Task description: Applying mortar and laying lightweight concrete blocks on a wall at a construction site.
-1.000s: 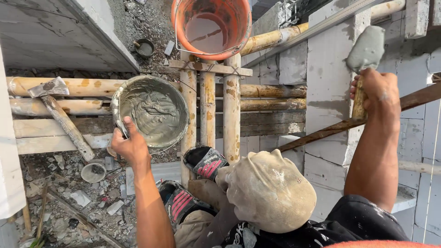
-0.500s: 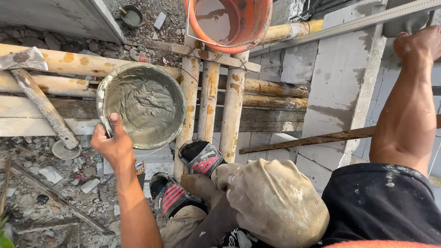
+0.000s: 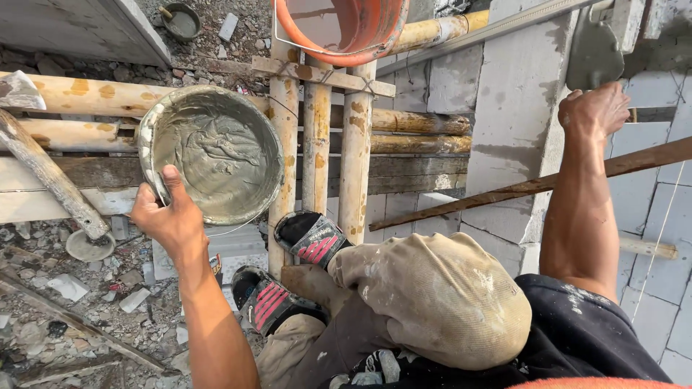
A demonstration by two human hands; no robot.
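The left hand [image 3: 167, 220] grips the rim of a mortar pan [image 3: 210, 153] (resting on wooden poles [image 3: 317, 144]). The right hand [image 3: 592, 112] is closed around a trowel [image 3: 595, 50] raised against the block wall [image 3: 504, 108].

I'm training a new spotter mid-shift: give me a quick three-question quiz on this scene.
1. True or false: the left hand grips the rim of the mortar pan.
2. What does the right hand hold? A) hammer B) trowel C) brush
3. What stands at the top of the picture, above the poles?

Key:
1. True; the thumb lies over the rim.
2. B, a trowel raised against the block wall.
3. An orange bucket.
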